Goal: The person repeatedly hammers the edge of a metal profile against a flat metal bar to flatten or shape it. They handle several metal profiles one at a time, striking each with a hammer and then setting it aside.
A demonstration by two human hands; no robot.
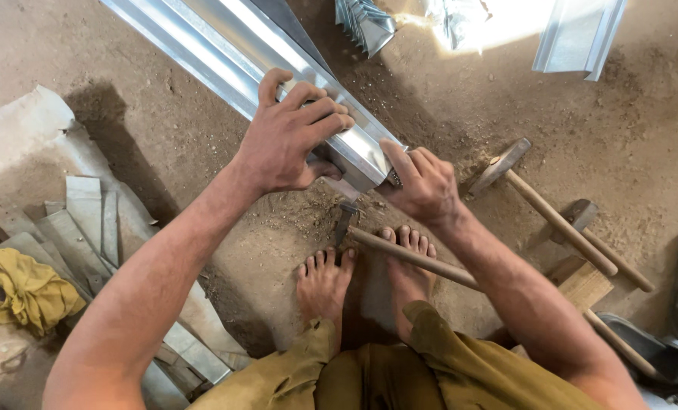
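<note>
Olive-trousered knees lowest; our left hand (286, 140) clamps over the long folded shiny sheet-metal channel (278, 68), fingers wrapped across its top, our right hand (422, 186) pinches its near end, wooden-handled hammer (400, 250) by our toes

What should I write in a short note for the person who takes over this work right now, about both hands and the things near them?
Left hand: grips the top of the folded metal channel near its end, on the dirt floor.
Right hand: pinches the channel's end corner.
Hammer: lies across the bare feet, not held. Two more hammers lie at the right.
Done: channel already folded to shape.
Left: the end being handled; what remains there I cannot tell.
</note>
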